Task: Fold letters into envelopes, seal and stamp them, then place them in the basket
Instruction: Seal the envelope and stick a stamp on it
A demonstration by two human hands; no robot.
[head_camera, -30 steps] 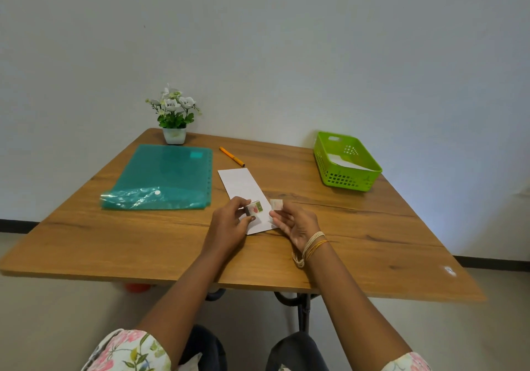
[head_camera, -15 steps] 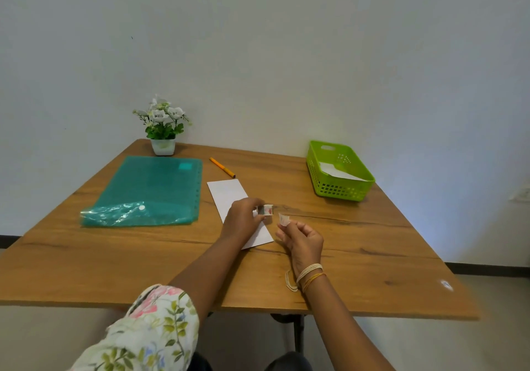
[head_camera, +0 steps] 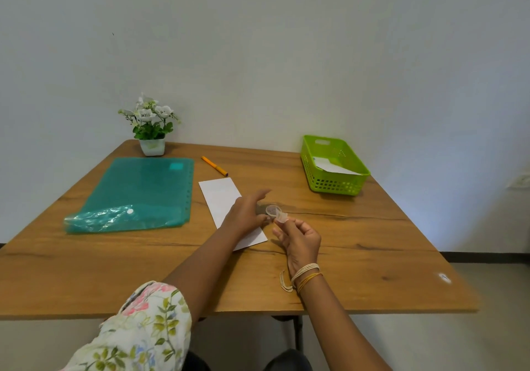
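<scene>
Mid-table, envelope [head_camera: 222, 198] runs long-axis toward the far edge under loosely open left hand [head_camera: 246, 213]; right hand [head_camera: 301, 241] beside it pinches curled stamp backing [head_camera: 276, 213].

A wooden table [head_camera: 372, 256] against a pale wall [head_camera: 258, 41]. Beyond the hands and to their left lies a teal plastic folder [head_camera: 137, 193], flat. Behind it, at the far edge, stands a small potted plant [head_camera: 150, 130] with white flowers. An orange pen [head_camera: 214, 166] lies beyond the hands.
</scene>
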